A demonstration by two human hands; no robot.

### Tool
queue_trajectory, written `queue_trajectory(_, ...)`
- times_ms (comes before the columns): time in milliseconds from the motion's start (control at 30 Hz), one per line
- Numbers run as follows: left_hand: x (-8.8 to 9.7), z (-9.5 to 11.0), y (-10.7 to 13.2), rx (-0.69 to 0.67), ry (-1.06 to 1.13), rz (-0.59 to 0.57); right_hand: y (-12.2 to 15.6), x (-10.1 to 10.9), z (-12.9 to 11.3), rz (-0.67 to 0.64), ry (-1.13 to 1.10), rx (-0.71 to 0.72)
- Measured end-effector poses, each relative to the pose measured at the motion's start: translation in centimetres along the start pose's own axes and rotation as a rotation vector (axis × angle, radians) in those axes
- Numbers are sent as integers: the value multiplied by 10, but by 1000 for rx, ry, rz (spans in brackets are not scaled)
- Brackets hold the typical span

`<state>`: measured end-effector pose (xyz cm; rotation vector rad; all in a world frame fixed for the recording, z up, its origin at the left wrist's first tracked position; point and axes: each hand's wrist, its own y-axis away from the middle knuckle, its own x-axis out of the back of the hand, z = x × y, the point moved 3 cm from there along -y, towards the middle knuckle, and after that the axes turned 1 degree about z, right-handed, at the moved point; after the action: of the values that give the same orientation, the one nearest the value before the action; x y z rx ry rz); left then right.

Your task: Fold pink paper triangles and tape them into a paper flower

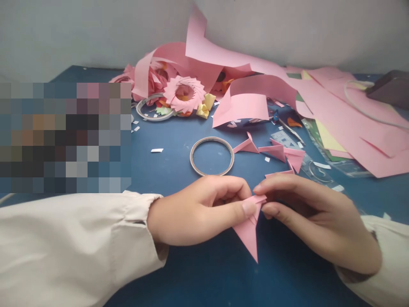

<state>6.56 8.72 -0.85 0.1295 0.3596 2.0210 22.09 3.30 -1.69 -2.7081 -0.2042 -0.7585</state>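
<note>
Over the front of the table, my left hand (204, 209) pinches a folded pink paper piece (247, 236), its thumb lying on the upper folds. The piece narrows to a sharp point hanging downward. My right hand (319, 221) has its index fingertip and thumb around the small upper right corner of the same piece; its other fingers are curled behind. Just beyond my hands lie several folded pink paper pieces (273, 150) and a roll of narrow tape (191, 157) lying flat.
Behind stands a ring of folded pink paper (184, 94) among curled pink sheets (230, 59) and a second tape roll (137, 108). Stacked pink sheets (348, 115), a clear ruler (284, 138) and paper scraps lie on the blue table (166, 134). The left side is pixelated.
</note>
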Motion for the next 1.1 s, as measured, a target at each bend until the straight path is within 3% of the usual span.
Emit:
queue_trajectory(133,0,-1,0,-25,-76,-3,-2,1,0,21,58,13)
queue_trajectory(333,-1,-4,2,-20,-120,-35,0,1,-3,17,170,152)
queue_trajectory(500,-2,-2,5,-138,-357,-3,2,3,-4,23,219,197)
queue_trajectory(867,2,0,-2,68,139,-48,2,3,-6,48,203,227)
queue_trajectory(1100,0,-1,-2,56,51,-19,2,3,-6,16,157,201)
